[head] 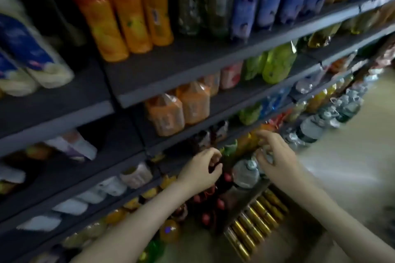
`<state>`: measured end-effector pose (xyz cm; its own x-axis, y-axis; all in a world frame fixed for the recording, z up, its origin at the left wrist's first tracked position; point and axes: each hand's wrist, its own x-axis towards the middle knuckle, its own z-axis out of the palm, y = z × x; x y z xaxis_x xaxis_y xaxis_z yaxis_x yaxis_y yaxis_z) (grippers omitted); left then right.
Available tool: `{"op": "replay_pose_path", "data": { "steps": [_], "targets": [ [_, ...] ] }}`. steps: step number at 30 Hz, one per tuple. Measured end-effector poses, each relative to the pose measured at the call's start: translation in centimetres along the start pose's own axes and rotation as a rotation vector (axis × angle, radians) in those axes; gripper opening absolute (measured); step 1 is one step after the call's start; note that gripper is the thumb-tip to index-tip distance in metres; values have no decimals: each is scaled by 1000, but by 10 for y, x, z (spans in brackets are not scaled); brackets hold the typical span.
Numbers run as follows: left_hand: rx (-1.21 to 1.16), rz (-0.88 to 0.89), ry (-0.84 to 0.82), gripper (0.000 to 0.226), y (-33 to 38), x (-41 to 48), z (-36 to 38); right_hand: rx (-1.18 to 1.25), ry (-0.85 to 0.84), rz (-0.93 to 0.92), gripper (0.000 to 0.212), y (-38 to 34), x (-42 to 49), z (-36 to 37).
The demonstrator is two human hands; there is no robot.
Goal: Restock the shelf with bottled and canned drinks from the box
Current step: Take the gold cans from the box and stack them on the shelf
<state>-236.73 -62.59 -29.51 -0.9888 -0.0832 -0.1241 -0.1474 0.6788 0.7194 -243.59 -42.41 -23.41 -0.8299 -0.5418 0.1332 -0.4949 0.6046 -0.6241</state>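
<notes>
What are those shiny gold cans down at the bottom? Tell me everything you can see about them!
The gold cans are slim and shiny, so they look like metal. They are packed tight, side by side in rows, low down in front of the shelves, right beside dark bottles with red caps. It is too blurry to read any writing or tell whether they stand or lie. Neither the left hand nor the right hand touches them; both are higher up.
</notes>
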Motion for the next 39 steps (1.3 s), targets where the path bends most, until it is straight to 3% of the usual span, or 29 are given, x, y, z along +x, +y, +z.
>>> {"op": "replay_pose_path", "data": {
  "steps": [5,11,15,19,21,25,28,30,33,36,39],
  "targets": [
    [123,-101,-227,26,-21,30,131,-35,-187,340,39,153,-47,28],
    [265,-136,-429,33,-76,51,247,-99,-417,652,50,286,-98,86],
    [369,-71,-528,38,-130,75,344,-94,-428,789,60,374,-139,168],
    [534,-125,-603,43,-176,104,447,-112,-411,919,67,458,-179,254],
    [566,-79,-621,51,-196,124,500,-127,-379,935,71,500,-194,292],
    [676,194,-610,78,-228,178,601,-195,-246,901,73,591,-208,358],
    [851,401,-539,75,-247,231,666,-227,-188,864,71,654,-206,400],
    [939,445,-475,75,-265,261,700,-282,-171,788,73,690,-202,430],
    [1040,453,-424,83,-294,284,735,-355,-164,696,78,726,-192,469],
    [1095,505,-351,87,-311,295,752,-360,-125,608,67,740,-182,489],
    [1161,620,-244,77,-300,311,759,-442,-114,473,63,738,-193,500]
  ]
}}
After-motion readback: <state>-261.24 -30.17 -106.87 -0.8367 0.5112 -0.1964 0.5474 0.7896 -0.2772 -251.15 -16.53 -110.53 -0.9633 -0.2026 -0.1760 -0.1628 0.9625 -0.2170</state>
